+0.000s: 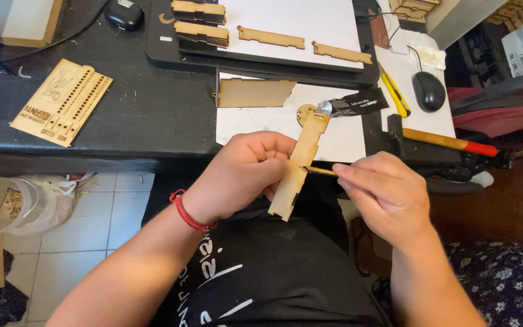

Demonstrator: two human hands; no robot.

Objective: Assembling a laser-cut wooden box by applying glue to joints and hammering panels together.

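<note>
— What have you got in your hands?

— My left hand (246, 172) is closed around a long notched wooden strip (299, 165), holding it tilted at the centre of the frame, over my lap. My right hand (384, 192) has its fingertips pinched on a thin stick (321, 171) whose tip touches the strip's edge.

— What lies around it?

— Just behind the strip's top end, a black glue tube (355, 103) with a silver neck lies on a white sheet (255, 121). A flat wooden panel (252, 92) sits to its left on the same sheet. Right of the tube there is a yellow cutter (396, 94), a black mouse (428, 91), and a hammer (449, 143) with a wooden handle and red end.

— Anything further up?

— At the top centre, a black tray (171, 51) carries white paper, two stacks of wooden pieces (201, 24) and two narrow wooden slats (304, 43). A second black mouse (124, 14) sits at the top left.

— Any labelled things?

— An engraved wooden board (62, 102) with rows of small holes lies in the upper left on the black desk (146, 115). The tube carries white print. A clear plastic bag (19, 203) rests on the tiled floor at the left edge.

— Does anything block your view?

— My left fingers hide the strip's middle.
</note>
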